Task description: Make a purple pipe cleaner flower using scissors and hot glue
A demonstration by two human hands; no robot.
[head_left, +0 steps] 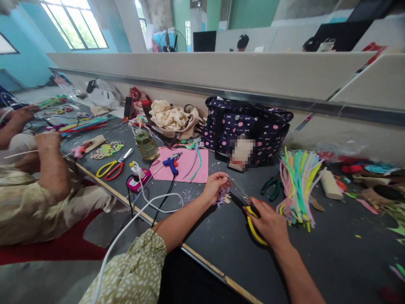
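My right hand (268, 221) holds scissors (242, 192) with yellow and red handles, fingers wrapped through the grips. The blade tips reach up to the fingertips of my left hand (217, 188), which are pinched on a small purple piece (228, 177). Below those fingertips, a small pile of purple and cream scraps (224, 198) lies on the dark table (209, 236). A bundle of pastel fuzzy strips (299, 185) lies right of my right hand, with dark green pliers (272, 188) between it and the scissors.
A blue glue gun (172, 164) rests on a pink sheet (201, 166). Beyond stand a bottle (146, 145) and a dark patterned bag (247, 126). A white cable (118, 232) crosses near my left arm. More scissors (115, 166) lie left. Another person's arm (53, 169) is at far left.
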